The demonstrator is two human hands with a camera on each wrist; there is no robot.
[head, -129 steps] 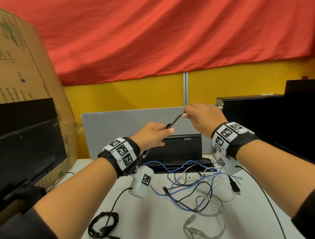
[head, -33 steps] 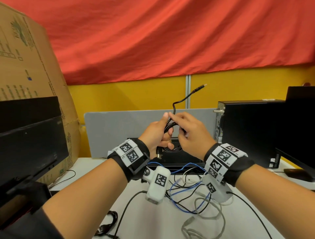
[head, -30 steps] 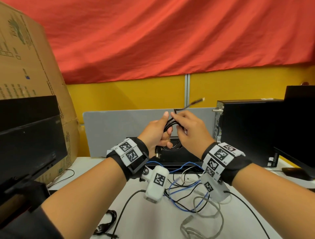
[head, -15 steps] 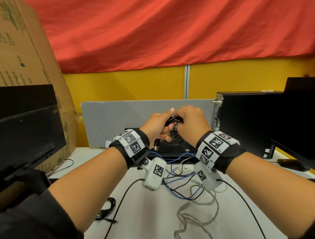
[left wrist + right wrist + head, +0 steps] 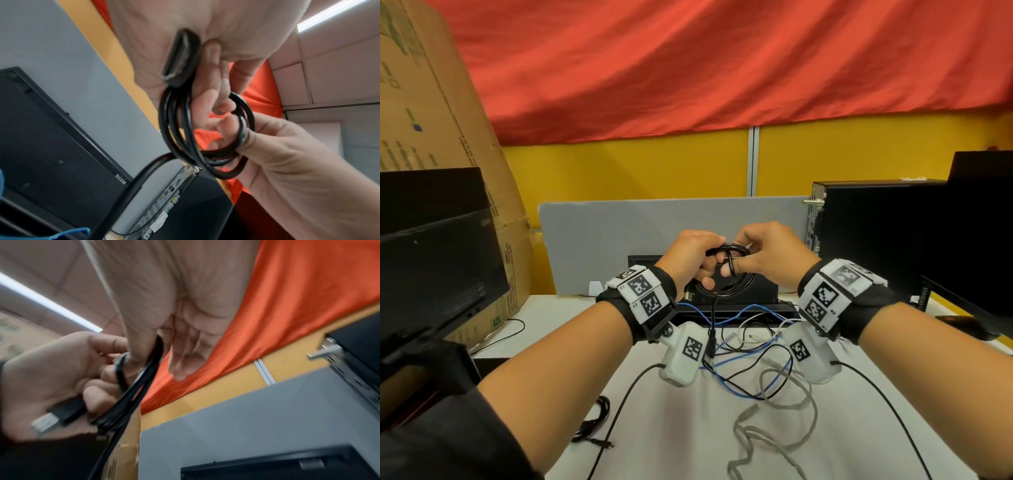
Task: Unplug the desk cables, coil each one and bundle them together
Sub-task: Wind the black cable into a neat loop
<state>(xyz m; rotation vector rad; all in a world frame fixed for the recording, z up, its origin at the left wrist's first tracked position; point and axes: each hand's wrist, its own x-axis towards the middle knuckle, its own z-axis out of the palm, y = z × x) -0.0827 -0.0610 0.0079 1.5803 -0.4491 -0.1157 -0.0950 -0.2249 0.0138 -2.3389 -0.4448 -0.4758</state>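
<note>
A black cable point(image 5: 726, 291) is wound into a small coil point(image 5: 185, 129) held up above the desk between both hands. My left hand point(image 5: 698, 260) grips the coil, with the cable's metal-tipped plug point(image 5: 180, 58) lying against its palm point(image 5: 51, 417). My right hand point(image 5: 760, 253) pinches the coil's loops point(image 5: 148, 369) between thumb and fingers. One free end of the cable point(image 5: 711, 329) hangs down from the coil toward the desk. Loose blue cable point(image 5: 736, 380), black cable point(image 5: 774, 353) and grey cable point(image 5: 774, 421) lie tangled on the white desk point(image 5: 681, 445).
A small coiled black cable point(image 5: 594, 423) lies at the desk's left front. A black monitor point(image 5: 431, 260) and cardboard box point(image 5: 431, 102) stand left; a black computer case point(image 5: 876, 233) and another monitor point(image 5: 983, 222) right. A grey divider point(image 5: 602, 240) and black device point(image 5: 763, 291) stand behind.
The cable's free end, which stuck up above the hands a second ago, now hangs below the coil. Both hands have sunk slightly and closed in on the coil.
</note>
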